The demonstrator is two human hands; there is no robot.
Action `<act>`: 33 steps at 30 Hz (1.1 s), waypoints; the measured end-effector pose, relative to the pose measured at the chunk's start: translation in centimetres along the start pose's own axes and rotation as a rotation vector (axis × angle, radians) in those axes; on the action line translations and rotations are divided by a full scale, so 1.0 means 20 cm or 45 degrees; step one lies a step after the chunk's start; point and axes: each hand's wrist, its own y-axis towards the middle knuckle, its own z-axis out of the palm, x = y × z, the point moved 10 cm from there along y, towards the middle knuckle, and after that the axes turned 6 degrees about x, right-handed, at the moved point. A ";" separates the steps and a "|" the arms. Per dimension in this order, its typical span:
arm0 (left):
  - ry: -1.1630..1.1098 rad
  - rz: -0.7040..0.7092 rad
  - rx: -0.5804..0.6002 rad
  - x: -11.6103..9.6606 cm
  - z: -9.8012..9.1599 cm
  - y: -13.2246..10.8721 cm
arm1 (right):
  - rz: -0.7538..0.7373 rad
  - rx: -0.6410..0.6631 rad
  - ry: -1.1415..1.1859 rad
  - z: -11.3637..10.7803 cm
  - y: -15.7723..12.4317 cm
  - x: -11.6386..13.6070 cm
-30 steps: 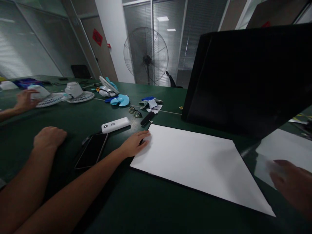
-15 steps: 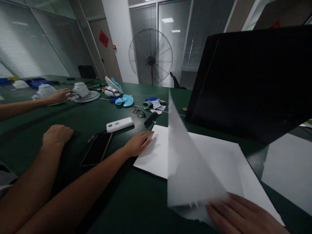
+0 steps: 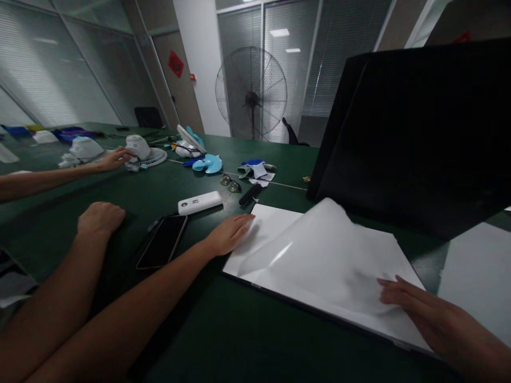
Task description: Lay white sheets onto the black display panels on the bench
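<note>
A white flat panel [image 3: 275,215] with a dark edge lies on the green table in front of me. Over it spreads a thin white glossy sheet [image 3: 303,250], bulging up in the middle towards the panel's far side. My left hand [image 3: 232,234] rests with outstretched fingers on the panel's left edge. At the right part of the sheet is my right hand [image 3: 415,306], fingers extended and apart over its surface; whether the fingertips press on it I cannot tell.
Behind the panel stands a large black screen [image 3: 407,143]. Left lie a phone [image 3: 163,242], a white device [image 3: 199,203], a black object [image 3: 250,195] and glasses [image 3: 230,183]. A co-worker's fist [image 3: 101,218] and other hand [image 3: 115,158], beside fan parts [image 3: 154,158], are near. Another white sheet [image 3: 479,271] lies right.
The sheet, raised and folded towards me before, now lies over the panel with a bulge. My right hand has let go of its edge and moved up and away. My left hand stays put.
</note>
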 end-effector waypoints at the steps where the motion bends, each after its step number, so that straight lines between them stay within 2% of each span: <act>1: -0.056 0.014 -0.023 0.00 -0.01 -0.01 | -0.019 0.028 -0.023 0.00 0.00 0.00; 7: -0.254 0.119 -0.046 0.00 -0.01 -0.03 | 0.003 0.220 -0.035 0.04 -0.06 -0.06; 11: -0.230 0.107 -0.034 0.00 0.00 -0.03 | -0.011 0.187 0.124 -0.01 -0.10 -0.07; 14: -0.209 0.106 -0.036 0.01 0.01 -0.03 | 0.215 0.109 -0.013 -0.05 -0.05 -0.09; 16: -0.168 0.099 -0.015 0.01 0.01 -0.02 | 0.315 0.080 -0.140 -0.06 0.00 -0.06; 21: -0.126 0.101 0.014 -0.02 0.01 -0.02 | 0.131 0.078 -0.277 0.02 0.08 0.14; 24: -0.103 0.051 0.029 -0.01 0.02 -0.01 | 0.073 0.117 -0.282 0.06 0.07 0.16; 28: 0.031 -0.075 0.080 0.04 0.06 0.01 | 0.022 0.101 -0.276 0.06 0.06 0.18; 33: 0.050 -0.025 0.060 0.02 0.06 0.02 | -0.055 0.101 -0.243 0.04 0.06 0.23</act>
